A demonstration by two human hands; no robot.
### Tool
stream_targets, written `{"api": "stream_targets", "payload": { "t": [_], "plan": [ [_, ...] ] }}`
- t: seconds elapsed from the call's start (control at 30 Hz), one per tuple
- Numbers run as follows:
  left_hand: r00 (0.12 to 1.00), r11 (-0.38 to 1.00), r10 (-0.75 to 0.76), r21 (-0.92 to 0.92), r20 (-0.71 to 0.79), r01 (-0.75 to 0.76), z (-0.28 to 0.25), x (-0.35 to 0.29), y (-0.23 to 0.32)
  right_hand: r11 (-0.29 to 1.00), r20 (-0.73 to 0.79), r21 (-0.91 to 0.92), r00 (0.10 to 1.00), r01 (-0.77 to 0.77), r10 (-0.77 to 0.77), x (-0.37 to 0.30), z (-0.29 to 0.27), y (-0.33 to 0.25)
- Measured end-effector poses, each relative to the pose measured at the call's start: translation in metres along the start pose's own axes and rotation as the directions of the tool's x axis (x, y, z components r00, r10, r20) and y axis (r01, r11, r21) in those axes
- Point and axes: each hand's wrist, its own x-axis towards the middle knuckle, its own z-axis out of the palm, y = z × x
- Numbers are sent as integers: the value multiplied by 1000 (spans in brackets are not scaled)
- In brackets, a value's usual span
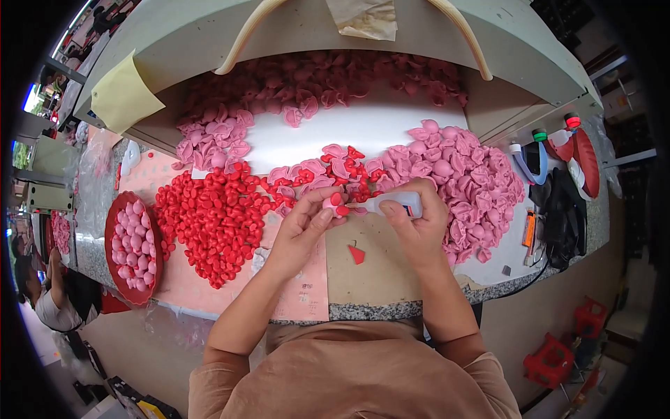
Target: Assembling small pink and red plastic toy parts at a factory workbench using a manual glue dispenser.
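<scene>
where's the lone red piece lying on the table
In the head view, the lone red piece lies on the bare table at centre, just below and between the left hand and right hand.

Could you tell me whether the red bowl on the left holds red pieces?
No, the red bowl holds pale pink rounded pieces; the red pieces lie heaped on the table beside it.
</scene>
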Motion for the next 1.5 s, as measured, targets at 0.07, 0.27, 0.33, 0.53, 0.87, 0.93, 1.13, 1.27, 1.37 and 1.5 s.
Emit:
{"api": "stream_targets", "payload": {
  "t": [0.07,0.27,0.33,0.53,0.87,0.93,1.13,1.27,1.37,1.5],
  "plan": [
    [1000,1000,0,-2,-3,0,0,0,0,1000,-8,0,1000,4,-4,0,0,1],
    [1000,1000,2,-2,1,-2,1,0,1,1000,1,-9,1000,24,-24,0,-1,1],
    [1000,1000,3,2,5,-3,1,0,1,1000,1,-14,1000,28,-28,0,-1,0],
    [1000,1000,2,16,8,-3,1,-1,2,998,2,-30,998,55,-55,0,-1,0],
    [1000,1000,3,7,11,-3,1,0,1,999,8,-27,999,39,-39,0,-2,-1],
    [1000,1000,4,5,10,-4,1,0,1,999,9,-27,999,47,-47,1,-2,-2],
    [1000,1000,-1,1,-2,1,0,-2,2,998,21,-15,998,54,-54,0,-1,0],
    [1000,996,-15,-86,-11,14,-3,-2,1,978,-90,191,990,-88,106,0,-6,7],
    [1000,983,-22,-183,-3,21,-1,0,4,711,-29,675,955,-199,296,7,-17,15],
    [999,971,-46,-235,-1,45,0,-2,9,625,122,715,937,-312,328,15,-10,7]
  ]
}}
